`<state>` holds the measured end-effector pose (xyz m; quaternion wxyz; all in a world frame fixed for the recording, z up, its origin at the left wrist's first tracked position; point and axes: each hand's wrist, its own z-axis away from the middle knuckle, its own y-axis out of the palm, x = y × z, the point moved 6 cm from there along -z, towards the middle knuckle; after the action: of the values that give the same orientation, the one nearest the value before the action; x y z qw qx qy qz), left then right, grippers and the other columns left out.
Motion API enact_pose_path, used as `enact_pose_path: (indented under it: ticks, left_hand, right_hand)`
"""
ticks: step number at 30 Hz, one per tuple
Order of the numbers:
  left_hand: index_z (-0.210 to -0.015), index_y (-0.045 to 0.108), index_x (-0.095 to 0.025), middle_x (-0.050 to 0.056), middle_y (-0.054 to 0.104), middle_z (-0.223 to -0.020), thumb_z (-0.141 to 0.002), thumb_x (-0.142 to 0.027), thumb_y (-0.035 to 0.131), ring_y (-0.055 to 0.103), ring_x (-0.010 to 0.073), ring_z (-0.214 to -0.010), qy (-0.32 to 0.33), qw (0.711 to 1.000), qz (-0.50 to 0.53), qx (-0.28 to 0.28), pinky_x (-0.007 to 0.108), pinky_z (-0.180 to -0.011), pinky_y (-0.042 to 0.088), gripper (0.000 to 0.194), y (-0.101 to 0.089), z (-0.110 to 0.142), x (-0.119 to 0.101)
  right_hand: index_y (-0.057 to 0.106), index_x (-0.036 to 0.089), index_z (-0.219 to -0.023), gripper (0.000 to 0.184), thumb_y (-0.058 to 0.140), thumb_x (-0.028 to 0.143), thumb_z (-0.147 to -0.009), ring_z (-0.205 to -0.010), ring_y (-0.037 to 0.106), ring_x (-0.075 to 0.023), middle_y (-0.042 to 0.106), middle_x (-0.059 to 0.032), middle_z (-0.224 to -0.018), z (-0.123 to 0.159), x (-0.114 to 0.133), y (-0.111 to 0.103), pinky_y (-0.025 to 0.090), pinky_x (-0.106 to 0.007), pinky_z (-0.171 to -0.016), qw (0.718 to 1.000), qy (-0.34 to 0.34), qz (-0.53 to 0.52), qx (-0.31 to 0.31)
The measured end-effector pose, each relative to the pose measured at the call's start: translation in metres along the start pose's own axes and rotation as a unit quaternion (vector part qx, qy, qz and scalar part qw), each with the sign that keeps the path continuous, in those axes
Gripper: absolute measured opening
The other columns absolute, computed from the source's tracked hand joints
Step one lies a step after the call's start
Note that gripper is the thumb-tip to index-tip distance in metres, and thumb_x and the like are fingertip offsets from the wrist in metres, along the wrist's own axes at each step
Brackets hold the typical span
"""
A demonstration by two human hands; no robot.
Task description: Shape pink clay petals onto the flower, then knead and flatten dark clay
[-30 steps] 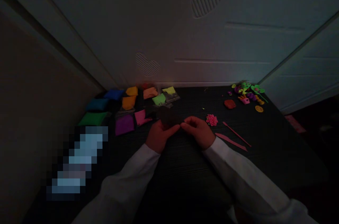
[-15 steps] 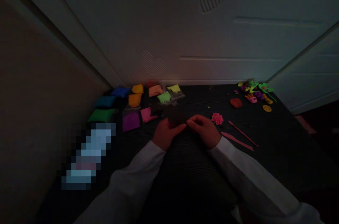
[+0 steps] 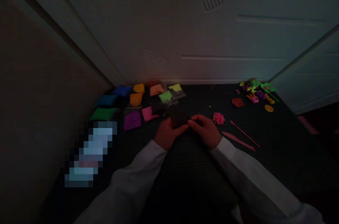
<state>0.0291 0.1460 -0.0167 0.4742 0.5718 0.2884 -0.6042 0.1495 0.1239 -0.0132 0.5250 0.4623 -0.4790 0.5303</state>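
Between my two hands is a dark, flat piece [image 3: 180, 115], too dim to show what it is made of. My left hand [image 3: 167, 133] is closed on its left side, thumb pointing right. At its right edge my right hand [image 3: 205, 129] pinches with thumb and forefinger, the fingertips of both hands nearly touching. Just right of my right hand lies a pink flower-like cluster [image 3: 218, 118] of small petals. A pink modelling knife [image 3: 238, 141] and a thin pink stick tool [image 3: 244, 133] rest beyond my right wrist.
Packets of coloured clay, such as a purple packet [image 3: 132, 120] and a green packet [image 3: 102, 114], line the black table's left and back. A blurred-out bright screen [image 3: 91, 153] lies front left. A reddish lump [image 3: 237, 102] and small clay figures [image 3: 255, 93] sit back right, near the white wall [image 3: 127, 33].
The dark piece has tilted slightly and moved a little to the right between my hands. The whole view has shifted slightly; my grip looks much the same.
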Motion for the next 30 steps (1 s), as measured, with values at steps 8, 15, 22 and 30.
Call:
enact_pose_path:
  ticks: [8,15,22,30]
  left_hand:
    - [-0.087,0.057,-0.015,0.004,0.066,-0.090,-0.060,-0.024,0.068,0.060,0.0194,-0.083,0.004,1.000,-0.022,-0.001,0.032,-0.077,0.046,0.031,-0.001,0.000,0.000]
    - [-0.087,0.058,-0.015,0.004,0.066,-0.090,-0.061,-0.025,0.067,0.061,0.0194,-0.083,0.004,0.999,-0.043,0.003,0.031,-0.076,0.046,0.029,0.000,0.001,0.000]
    - [-0.090,0.057,-0.015,0.005,0.066,-0.092,-0.061,-0.025,0.067,0.060,0.0191,-0.084,0.001,0.999,-0.053,-0.001,0.031,-0.078,0.046,0.032,-0.003,0.001,0.001]
    - [-0.086,0.060,-0.015,0.004,0.067,-0.088,-0.062,-0.025,0.066,0.061,0.0193,-0.082,0.004,0.998,-0.057,0.002,0.031,-0.076,0.046,0.027,0.000,0.001,0.001]
  right_hand:
    - [0.054,0.019,-0.074,0.022,0.052,0.040,-0.073,-0.058,0.045,-0.0094,0.048,0.0033,-0.063,0.001,0.007,-0.001,0.036,-0.022,-0.054,0.999,-0.027,0.028,-0.032]
    - [0.053,0.019,-0.071,0.018,0.057,0.036,-0.069,-0.060,0.047,-0.0107,0.052,0.0022,-0.064,0.002,0.007,-0.001,0.037,-0.023,-0.057,0.996,-0.040,0.055,-0.054]
    - [0.056,0.019,-0.080,0.023,0.048,0.040,-0.076,-0.064,0.049,-0.0116,0.054,0.0007,-0.070,0.002,0.008,-0.005,0.038,-0.024,-0.058,0.993,-0.052,0.069,-0.075]
    - [0.055,0.019,-0.076,0.020,0.060,0.036,-0.068,-0.065,0.050,-0.0127,0.054,0.0003,-0.070,0.005,0.011,0.000,0.040,-0.025,-0.061,0.992,-0.063,0.092,-0.066]
